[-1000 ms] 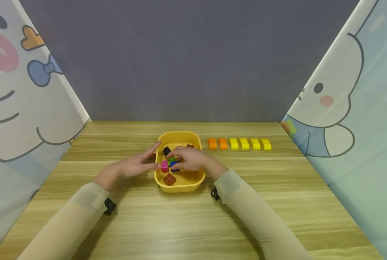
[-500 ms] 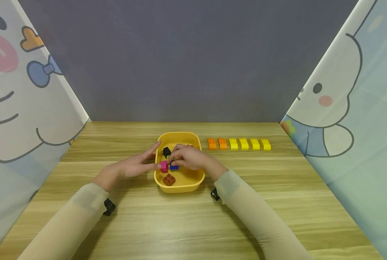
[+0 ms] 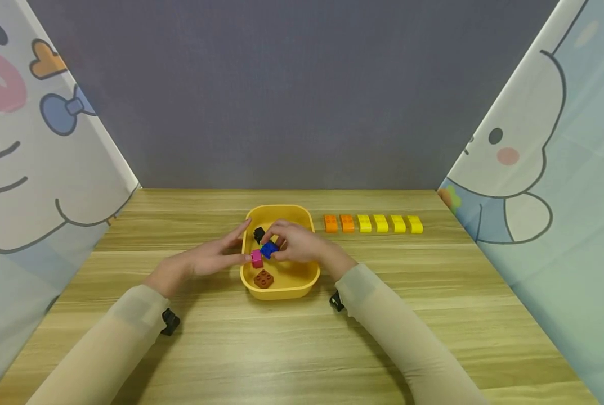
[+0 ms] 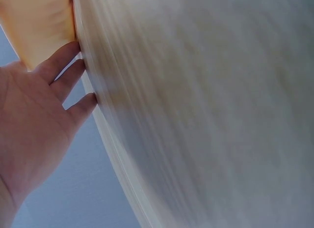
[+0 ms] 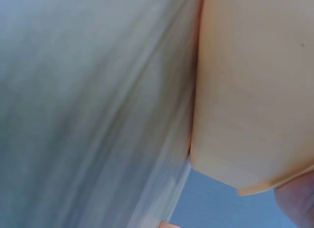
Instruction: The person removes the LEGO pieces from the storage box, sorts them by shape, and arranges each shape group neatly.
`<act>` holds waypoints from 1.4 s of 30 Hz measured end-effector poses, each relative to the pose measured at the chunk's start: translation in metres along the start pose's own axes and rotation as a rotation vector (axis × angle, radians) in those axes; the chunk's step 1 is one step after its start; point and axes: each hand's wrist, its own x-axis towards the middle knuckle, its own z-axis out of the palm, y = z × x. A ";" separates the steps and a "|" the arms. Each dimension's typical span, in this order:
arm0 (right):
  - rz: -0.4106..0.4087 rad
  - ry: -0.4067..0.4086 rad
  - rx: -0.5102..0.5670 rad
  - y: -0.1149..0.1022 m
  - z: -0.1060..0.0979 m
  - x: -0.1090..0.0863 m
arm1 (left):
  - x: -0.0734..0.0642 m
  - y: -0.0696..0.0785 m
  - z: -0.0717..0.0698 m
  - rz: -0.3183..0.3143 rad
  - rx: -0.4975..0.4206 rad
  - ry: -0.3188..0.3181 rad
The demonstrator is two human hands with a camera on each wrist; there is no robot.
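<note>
In the head view my left hand (image 3: 205,257) lies against the left side of a yellow plastic bin (image 3: 280,293), fingers extended along its rim. The left wrist view shows that hand's spread fingers (image 4: 68,80) beside the bin wall (image 4: 44,21). My right hand (image 3: 302,245) reaches over the bin's right rim and pinches a blue toy brick (image 3: 268,249) between thumb and fingers. Around it in the bin are a pink brick (image 3: 257,259), a black brick (image 3: 259,234) and a brown brick (image 3: 263,279). In the right wrist view the bin's outer wall (image 5: 250,90) hides most of the hand.
To the bin's right runs a row on the wooden table (image 3: 261,349): two orange bricks, one of them an orange brick (image 3: 330,223) nearest the bin, then several yellow bricks, including a yellow brick (image 3: 381,223). A grey panel (image 3: 291,95) stands behind the table.
Fingers of my right hand rummage among the bricks, then take hold of the blue brick, now raised and tilted a little. My left hand stays at the bin's side.
</note>
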 end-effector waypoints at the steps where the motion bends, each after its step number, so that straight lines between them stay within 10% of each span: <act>1: -0.007 0.001 0.005 0.001 0.000 0.000 | 0.000 0.000 0.000 0.000 -0.001 0.000; 20: -0.081 0.234 0.211 0.005 -0.010 -0.010 | 0.000 0.002 0.002 -0.003 -0.012 -0.002; 42: 0.029 0.424 0.262 0.054 -0.056 -0.108 | -0.001 0.003 0.001 -0.014 -0.002 0.001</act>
